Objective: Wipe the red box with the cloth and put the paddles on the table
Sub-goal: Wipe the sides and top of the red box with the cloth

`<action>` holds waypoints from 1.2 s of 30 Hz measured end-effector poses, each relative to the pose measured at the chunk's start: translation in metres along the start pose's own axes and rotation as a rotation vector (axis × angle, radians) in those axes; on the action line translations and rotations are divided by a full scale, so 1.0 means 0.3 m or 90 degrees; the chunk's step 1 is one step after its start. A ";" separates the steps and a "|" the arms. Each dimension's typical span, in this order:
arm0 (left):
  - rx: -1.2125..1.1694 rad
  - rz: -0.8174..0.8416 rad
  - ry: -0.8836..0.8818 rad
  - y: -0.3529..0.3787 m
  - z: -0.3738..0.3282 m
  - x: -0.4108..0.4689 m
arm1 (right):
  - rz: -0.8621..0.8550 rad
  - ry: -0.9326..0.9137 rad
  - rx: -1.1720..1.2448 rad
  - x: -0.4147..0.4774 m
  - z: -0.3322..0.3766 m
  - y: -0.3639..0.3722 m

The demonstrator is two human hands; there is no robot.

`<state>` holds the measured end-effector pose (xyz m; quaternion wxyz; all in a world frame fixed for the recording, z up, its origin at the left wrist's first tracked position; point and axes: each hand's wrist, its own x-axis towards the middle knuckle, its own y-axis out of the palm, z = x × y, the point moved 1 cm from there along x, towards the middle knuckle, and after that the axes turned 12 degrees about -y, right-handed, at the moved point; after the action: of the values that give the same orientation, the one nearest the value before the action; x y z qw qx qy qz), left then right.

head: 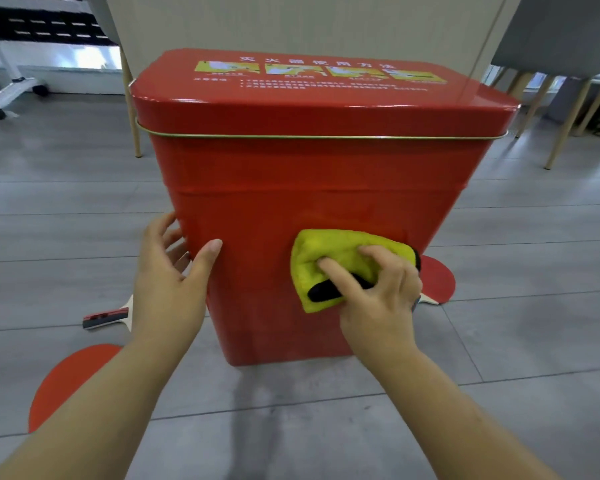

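Observation:
A tall red metal box (309, 174) with a lid and printed labels stands on the grey floor. My right hand (378, 299) presses a folded yellow cloth (329, 258) with a black edge against the box's front face, fingers curled over it. My left hand (174, 275) rests on the box's left front corner, thumb on the front and fingers round the side. One red paddle (70, 375) lies on the floor at lower left, partly under my left arm. A second red paddle (439, 280) lies right of the box, partly hidden behind my right hand.
A table with pale wooden legs (134, 109) stands right behind the box. A grey chair (561, 36) with wooden legs is at back right. A white wheeled base (11, 95) sits at back left. Grey floor planks (291, 410) stretch in front.

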<state>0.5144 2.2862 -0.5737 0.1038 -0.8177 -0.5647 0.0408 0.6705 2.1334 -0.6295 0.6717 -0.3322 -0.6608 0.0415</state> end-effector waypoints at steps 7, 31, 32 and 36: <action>0.031 -0.038 -0.013 0.027 0.009 -0.018 | 0.002 0.297 0.217 -0.051 -0.109 -0.050; 0.008 0.079 -0.029 -0.090 0.049 0.083 | 0.057 0.095 0.226 0.044 0.330 0.077; 0.003 0.084 -0.029 -0.094 0.050 0.086 | 0.064 0.075 0.215 0.048 0.350 0.085; -0.002 0.086 -0.024 -0.092 0.051 0.081 | 0.096 -0.028 0.162 0.033 0.376 0.121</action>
<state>0.4952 2.3200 -0.5814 0.0888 -0.8531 -0.5103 0.0625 0.5823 2.2107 -0.6497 0.6887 -0.2920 -0.6379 0.1830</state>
